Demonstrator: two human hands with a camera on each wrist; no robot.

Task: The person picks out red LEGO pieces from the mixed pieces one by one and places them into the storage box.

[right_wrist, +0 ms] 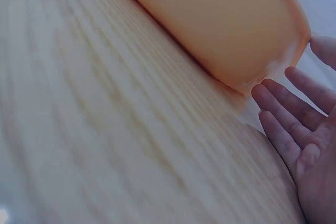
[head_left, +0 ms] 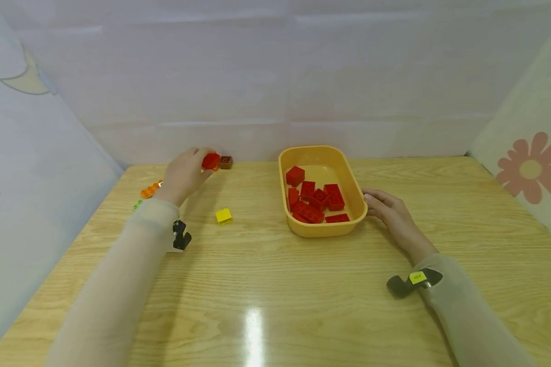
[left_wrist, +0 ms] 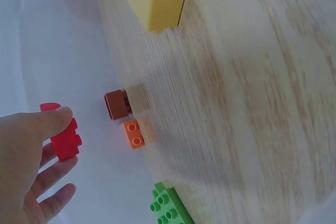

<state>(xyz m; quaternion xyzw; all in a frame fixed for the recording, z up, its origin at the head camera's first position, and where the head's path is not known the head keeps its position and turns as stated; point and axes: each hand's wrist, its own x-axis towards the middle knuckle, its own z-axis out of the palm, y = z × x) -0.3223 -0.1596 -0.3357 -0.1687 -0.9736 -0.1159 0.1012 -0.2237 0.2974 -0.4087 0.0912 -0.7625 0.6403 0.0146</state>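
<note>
My left hand pinches a red toy brick between thumb and fingers, at the back left of the table. It is lifted off the surface in the left wrist view. Close to it stand a brown brick and a small orange two-stud brick. On the right, my right hand has its fingers loosely extended against the side of a yellow-orange tub. Inside the tub lie several red bricks. The right wrist view shows thumb and fingers around the tub's corner, not gripping it.
A yellow brick sits on the wooden table between left arm and tub. Partly hidden by the left arm are a longer orange brick and a green brick. A pale covered wall borders the table's back.
</note>
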